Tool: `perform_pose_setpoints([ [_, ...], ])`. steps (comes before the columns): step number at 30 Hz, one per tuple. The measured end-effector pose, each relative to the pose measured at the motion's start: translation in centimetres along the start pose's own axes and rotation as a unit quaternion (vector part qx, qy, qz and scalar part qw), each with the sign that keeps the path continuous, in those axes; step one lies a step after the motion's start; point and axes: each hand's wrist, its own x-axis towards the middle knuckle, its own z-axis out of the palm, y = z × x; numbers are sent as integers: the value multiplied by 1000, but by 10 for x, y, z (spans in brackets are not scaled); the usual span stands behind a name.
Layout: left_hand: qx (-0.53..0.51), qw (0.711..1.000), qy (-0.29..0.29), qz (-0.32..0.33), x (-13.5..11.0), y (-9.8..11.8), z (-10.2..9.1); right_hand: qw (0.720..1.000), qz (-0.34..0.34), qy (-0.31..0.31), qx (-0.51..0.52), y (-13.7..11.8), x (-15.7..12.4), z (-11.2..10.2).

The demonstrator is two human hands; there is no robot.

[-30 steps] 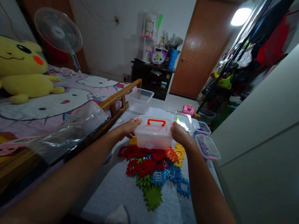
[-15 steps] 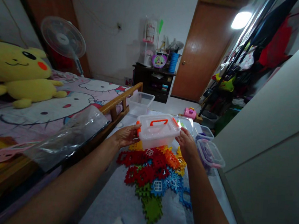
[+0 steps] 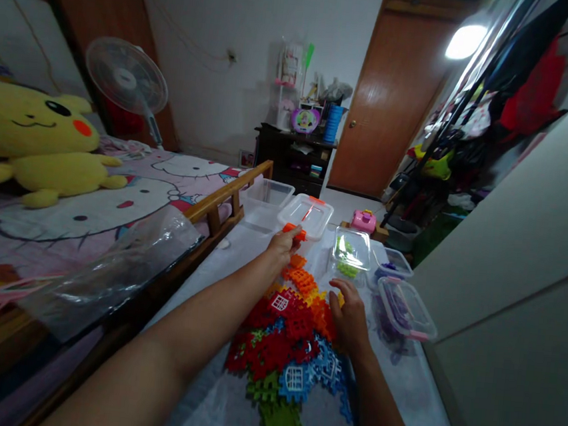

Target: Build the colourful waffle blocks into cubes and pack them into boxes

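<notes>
At the far end of the covered surface is a clear lidded plastic box with orange latches and an orange handle. My left hand is closed on its near latch; I cannot tell whether the box rests on the surface. Empty and open, with bent fingers apart, my right hand hovers at the right side of a pile of interlocking plastic pieces. Red pieces, orange pieces, blue pieces and green pieces make up the pile, partly hidden by my hands.
A larger clear bin stands left of the latched box. To the right are a clear box with light green pieces and two tubs with purple contents, the nearer lidded tub among them. A wooden bed rail borders the left side.
The latched box has moved from above the pile to the far end and turned. My right hand has let go of it and come back toward the pile; my left hand still holds it.
</notes>
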Motion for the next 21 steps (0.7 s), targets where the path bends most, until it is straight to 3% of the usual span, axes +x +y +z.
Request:
perform_pose_setpoints([
  [8, -11, 999, 43, 9, 41, -16, 27, 999, -14, -31, -35, 5, -5, 2],
  [21, -4, 999, 52, 14, 75, -16, 35, 997, -8, -61, -41, 10, -6, -1],
])
